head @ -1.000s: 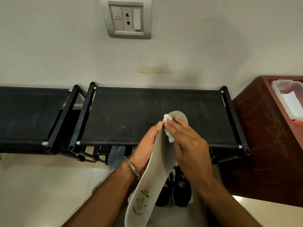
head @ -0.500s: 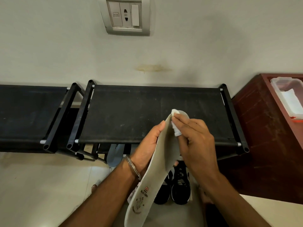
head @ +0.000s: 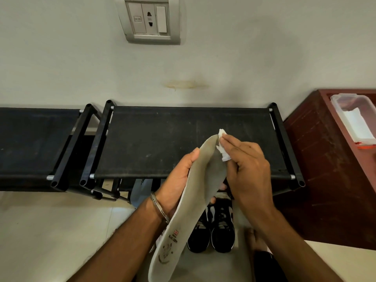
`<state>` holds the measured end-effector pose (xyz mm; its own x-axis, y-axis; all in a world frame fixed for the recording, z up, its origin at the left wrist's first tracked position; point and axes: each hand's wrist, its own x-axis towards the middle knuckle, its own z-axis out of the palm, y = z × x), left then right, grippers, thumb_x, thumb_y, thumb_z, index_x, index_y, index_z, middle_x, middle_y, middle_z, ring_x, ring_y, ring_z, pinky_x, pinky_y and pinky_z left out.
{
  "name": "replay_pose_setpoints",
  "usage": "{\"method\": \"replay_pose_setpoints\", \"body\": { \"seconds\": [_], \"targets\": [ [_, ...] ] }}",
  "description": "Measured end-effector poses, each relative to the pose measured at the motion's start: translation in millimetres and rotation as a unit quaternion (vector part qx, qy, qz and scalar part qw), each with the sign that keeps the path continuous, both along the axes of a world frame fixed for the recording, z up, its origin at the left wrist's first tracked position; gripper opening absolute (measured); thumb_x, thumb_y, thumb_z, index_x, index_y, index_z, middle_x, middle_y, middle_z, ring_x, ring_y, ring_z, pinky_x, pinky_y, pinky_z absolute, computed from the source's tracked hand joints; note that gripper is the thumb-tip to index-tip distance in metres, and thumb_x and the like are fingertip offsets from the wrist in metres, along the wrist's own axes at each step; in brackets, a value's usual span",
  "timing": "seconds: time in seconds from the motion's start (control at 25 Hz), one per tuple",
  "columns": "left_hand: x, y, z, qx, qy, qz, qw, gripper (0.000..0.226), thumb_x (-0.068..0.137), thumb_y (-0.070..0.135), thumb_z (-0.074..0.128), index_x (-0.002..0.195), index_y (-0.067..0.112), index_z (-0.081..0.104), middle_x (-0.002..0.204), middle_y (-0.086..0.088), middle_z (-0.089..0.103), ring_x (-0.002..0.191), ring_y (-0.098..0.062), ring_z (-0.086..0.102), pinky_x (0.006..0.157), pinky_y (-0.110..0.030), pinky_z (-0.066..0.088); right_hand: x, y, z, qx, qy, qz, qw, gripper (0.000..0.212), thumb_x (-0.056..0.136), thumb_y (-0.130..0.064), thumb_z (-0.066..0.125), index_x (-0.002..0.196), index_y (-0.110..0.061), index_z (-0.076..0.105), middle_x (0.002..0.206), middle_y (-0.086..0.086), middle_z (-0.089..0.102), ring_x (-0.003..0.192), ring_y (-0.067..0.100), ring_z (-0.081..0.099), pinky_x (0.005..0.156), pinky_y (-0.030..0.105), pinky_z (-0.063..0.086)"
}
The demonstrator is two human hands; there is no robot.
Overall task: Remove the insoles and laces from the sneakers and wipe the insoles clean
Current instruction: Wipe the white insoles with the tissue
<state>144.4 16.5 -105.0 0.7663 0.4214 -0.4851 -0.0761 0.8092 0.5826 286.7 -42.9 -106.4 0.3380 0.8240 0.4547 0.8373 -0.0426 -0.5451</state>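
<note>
Insole (head: 195, 200) held above sneakers (head: 211, 231), before black rack (head: 183, 143). Left hand (head: 179, 180) grips its middle; right hand (head: 246, 169) pinches white wipe (head: 222, 153) at toe. Likely light, bendy; support mid-length.

black rack (head: 162, 143) by wall | wall socket (head: 149, 19) above | clear tub (head: 354, 119) on red cabinet (head: 325, 180)
</note>
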Motion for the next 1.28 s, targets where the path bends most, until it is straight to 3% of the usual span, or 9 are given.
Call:
{"method": "replay_pose_setpoints", "body": {
  "seconds": [0.2, 0.36, 0.48, 0.68, 0.76, 0.96, 1.08, 1.2, 1.28],
  "targets": [
    [1, 0, 4, -0.039, -0.02, 0.041, 0.998, 0.053, 0.093, 0.055, 0.04, 0.111, 0.019, 0.074, 0.112, -0.01, 0.069, 0.097, -0.023, 0.065, 0.088, -0.04, 0.046, -19, -4, -1, -0.015, -0.042, 0.072, 0.996, 0.041, 0.083, 0.004, 0.071, 0.123, -0.006, 0.067, 0.128, 0.006, 0.064, 0.116, 0.008, 0.049, 0.106, 0.005, 0.029],
    [2, -4, 3, 0.0, 0.015, 0.001, 1.0, 0.055, 0.093, 0.058, 0.033, 0.102, 0.026, 0.077, 0.106, -0.011, 0.069, 0.087, -0.023, 0.064, 0.073, -0.037, 0.047, -5, 1, 2, -0.006, -0.019, -0.009, 1.0, 0.035, 0.085, 0.005, 0.066, 0.118, -0.004, 0.069, 0.123, 0.008, 0.067, 0.107, 0.009, 0.049, 0.102, 0.005, 0.034],
    [2, -3, 6, -0.029, -0.007, 0.031, 0.999, 0.052, 0.091, 0.056, 0.039, 0.105, 0.022, 0.076, 0.107, -0.009, 0.068, 0.09, -0.021, 0.063, 0.08, -0.035, 0.047, -22, -2, 2, -0.012, -0.031, 0.055, 0.998, 0.033, 0.089, -0.004, 0.056, 0.12, -0.004, 0.069, 0.126, 0.007, 0.066, 0.113, 0.006, 0.047, 0.105, 0.002, 0.026],
    [0, -2, 3, -0.008, 0.015, 0.008, 1.0, 0.057, 0.094, 0.058, 0.033, 0.108, 0.022, 0.074, 0.105, -0.011, 0.07, 0.084, -0.022, 0.065, 0.076, -0.038, 0.045, -10, 1, 0, -0.022, 0.018, -0.001, 1.0, 0.031, 0.092, -0.006, 0.055, 0.12, -0.007, 0.068, 0.121, 0.011, 0.067, 0.111, -0.009, 0.039, 0.1, -0.003, 0.025],
    [-1, -1, 5, -0.024, 0.007, 0.024, 0.999, 0.055, 0.094, 0.058, 0.036, 0.112, 0.021, 0.073, 0.108, -0.01, 0.07, 0.089, -0.022, 0.065, 0.083, -0.04, 0.044, -21, 0, -2, -0.018, -0.006, 0.047, 0.999, 0.032, 0.089, 0.0, 0.061, 0.119, -0.006, 0.069, 0.124, 0.01, 0.067, 0.113, -0.002, 0.045, 0.103, 0.0, 0.027],
    [-1, -2, 7, -0.009, 0.019, 0.001, 1.0, 0.06, 0.093, 0.06, 0.035, 0.118, 0.017, 0.069, 0.11, -0.016, 0.066, 0.084, -0.025, 0.065, 0.07, -0.037, 0.047, -6, 2, 2, -0.018, 0.0, -0.005, 1.0, 0.038, 0.083, 0.008, 0.067, 0.118, -0.005, 0.07, 0.12, 0.007, 0.069, 0.107, 0.006, 0.049, 0.099, -0.002, 0.029],
    [-2, 0, 8, -0.054, 0.0, 0.041, 0.998, 0.057, 0.093, 0.056, 0.039, 0.117, 0.014, 0.071, 0.111, -0.013, 0.067, 0.09, -0.022, 0.065, 0.084, -0.036, 0.046, -21, -2, 1, -0.025, -0.017, 0.07, 0.997, 0.034, 0.086, 0.001, 0.065, 0.119, -0.007, 0.07, 0.123, 0.005, 0.068, 0.111, 0.007, 0.05, 0.102, 0.005, 0.033],
    [-4, 0, 5, -0.024, 0.012, 0.006, 1.0, 0.062, 0.094, 0.061, 0.034, 0.125, 0.017, 0.065, 0.118, -0.014, 0.066, 0.091, -0.026, 0.063, 0.071, -0.036, 0.046, -5, 3, 3, -0.018, -0.01, 0.018, 1.0, 0.034, 0.085, 0.002, 0.064, 0.117, -0.007, 0.071, 0.12, 0.005, 0.069, 0.107, 0.002, 0.048, 0.099, 0.006, 0.038],
    [-3, -1, 5, -0.02, 0.021, 0.009, 1.0, 0.059, 0.094, 0.06, 0.034, 0.116, 0.02, 0.071, 0.111, -0.012, 0.069, 0.086, -0.025, 0.064, 0.067, -0.036, 0.048, -11, 1, 3, -0.019, 0.0, 0.017, 1.0, 0.033, 0.087, 0.001, 0.061, 0.118, -0.007, 0.07, 0.122, 0.005, 0.068, 0.109, 0.003, 0.05, 0.098, 0.014, 0.044]
  ]
}}
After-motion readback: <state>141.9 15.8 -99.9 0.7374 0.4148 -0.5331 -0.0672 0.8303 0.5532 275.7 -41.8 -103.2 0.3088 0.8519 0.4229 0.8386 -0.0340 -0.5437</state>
